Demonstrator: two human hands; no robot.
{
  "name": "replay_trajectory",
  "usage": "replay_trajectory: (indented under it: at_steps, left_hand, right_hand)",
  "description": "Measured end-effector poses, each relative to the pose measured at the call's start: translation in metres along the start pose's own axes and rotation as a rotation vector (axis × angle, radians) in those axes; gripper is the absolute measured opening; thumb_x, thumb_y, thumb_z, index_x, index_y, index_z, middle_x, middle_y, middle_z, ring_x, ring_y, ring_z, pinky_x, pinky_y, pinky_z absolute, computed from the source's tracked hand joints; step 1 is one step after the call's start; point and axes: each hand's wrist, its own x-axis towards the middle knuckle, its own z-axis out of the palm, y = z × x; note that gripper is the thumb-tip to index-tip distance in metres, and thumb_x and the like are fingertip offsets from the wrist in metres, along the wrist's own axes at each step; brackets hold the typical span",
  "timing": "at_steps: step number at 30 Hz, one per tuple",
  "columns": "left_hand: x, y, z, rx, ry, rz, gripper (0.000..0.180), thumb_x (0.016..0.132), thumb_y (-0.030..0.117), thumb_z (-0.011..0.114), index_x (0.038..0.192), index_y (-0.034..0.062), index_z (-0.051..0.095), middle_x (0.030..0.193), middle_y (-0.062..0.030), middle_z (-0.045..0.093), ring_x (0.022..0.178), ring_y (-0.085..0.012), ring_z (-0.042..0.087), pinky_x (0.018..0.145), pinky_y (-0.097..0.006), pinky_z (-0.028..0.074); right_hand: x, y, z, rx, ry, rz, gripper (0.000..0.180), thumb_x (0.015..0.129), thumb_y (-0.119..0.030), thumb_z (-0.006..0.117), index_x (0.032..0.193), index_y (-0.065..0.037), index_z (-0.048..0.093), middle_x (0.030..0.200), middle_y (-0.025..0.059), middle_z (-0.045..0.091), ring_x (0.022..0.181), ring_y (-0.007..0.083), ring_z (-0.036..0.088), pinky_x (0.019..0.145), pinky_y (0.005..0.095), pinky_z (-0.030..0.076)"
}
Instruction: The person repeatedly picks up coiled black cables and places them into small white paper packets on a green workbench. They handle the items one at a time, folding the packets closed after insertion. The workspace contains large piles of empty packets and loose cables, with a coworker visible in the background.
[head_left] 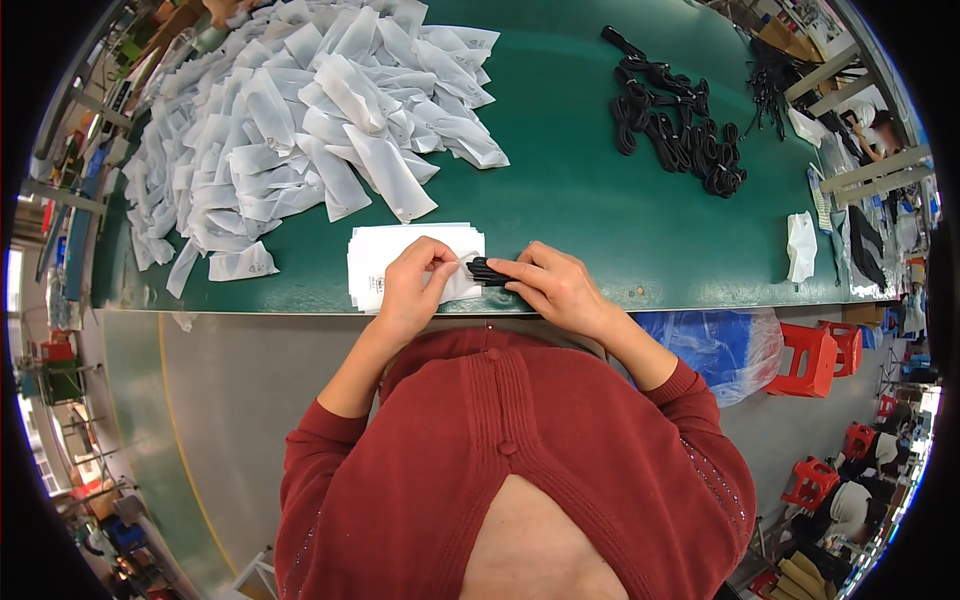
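Observation:
My left hand pinches the mouth of a small white translucent bag lying on top of a flat stack of empty white bags at the near edge of the green table. My right hand grips a folded black strap bundle whose end sits at the bag's mouth, between both hands. Both hands are over the table's front edge, close to my body in a red knitted top.
A big heap of filled white bags covers the table's far left. A pile of black strap bundles lies at the far right. A loose white bag lies near the right edge. Red plastic stools and a blue bin stand on the floor at right.

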Motion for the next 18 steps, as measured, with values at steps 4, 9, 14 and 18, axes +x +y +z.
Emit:
replay_trajectory:
  at_steps: [4, 9, 14, 18]
  left_hand:
    - [-0.001, 0.003, 0.001, 0.062, -0.025, 0.171, 0.007, 0.085, -0.004, 0.066, 0.088, -0.0009, 0.061, 0.088, -0.0078, 0.063, 0.082, -0.0187, 0.06, 0.076, -0.031, 0.049]
    - [0.003, 0.014, -0.003, 0.177, -0.091, 0.328, 0.008, 0.083, -0.005, 0.067, 0.087, -0.0011, 0.061, 0.091, -0.0089, 0.063, 0.082, -0.0198, 0.06, 0.074, -0.031, 0.049]
    - [-0.001, 0.012, -0.001, -0.019, -0.031, 0.138, 0.008, 0.083, -0.004, 0.067, 0.086, 0.0001, 0.061, 0.089, -0.0088, 0.062, 0.082, -0.022, 0.059, 0.071, -0.031, 0.049]
    - [0.001, 0.012, 0.001, 0.088, -0.085, 0.247, 0.008, 0.083, -0.004, 0.067, 0.086, 0.0008, 0.061, 0.092, -0.0085, 0.063, 0.081, -0.0219, 0.058, 0.069, -0.031, 0.048]
  right_hand:
    - [0.004, -0.002, -0.004, 0.342, -0.115, 0.315, 0.03, 0.091, -0.014, 0.066, 0.12, -0.008, 0.067, 0.082, 0.0087, 0.065, 0.063, 0.017, 0.056, 0.06, 0.0327, 0.048]
    - [0.008, 0.002, -0.005, 0.925, -0.243, 0.83, 0.026, 0.1, -0.025, 0.054, 0.1, -0.002, 0.065, 0.074, 0.0083, 0.068, 0.043, 0.0038, 0.042, 0.04, 0.018, 0.032]
    - [0.003, 0.009, -0.001, 1.055, -0.224, 0.905, 0.027, 0.101, -0.026, 0.054, 0.105, -0.001, 0.063, 0.073, 0.0073, 0.068, 0.044, 0.0048, 0.043, 0.041, 0.0195, 0.033]
    - [0.006, -0.004, 0.002, 0.969, -0.237, 0.852, 0.027, 0.102, -0.027, 0.052, 0.102, -0.003, 0.064, 0.07, 0.0056, 0.067, 0.044, 0.0053, 0.045, 0.041, 0.0195, 0.034]
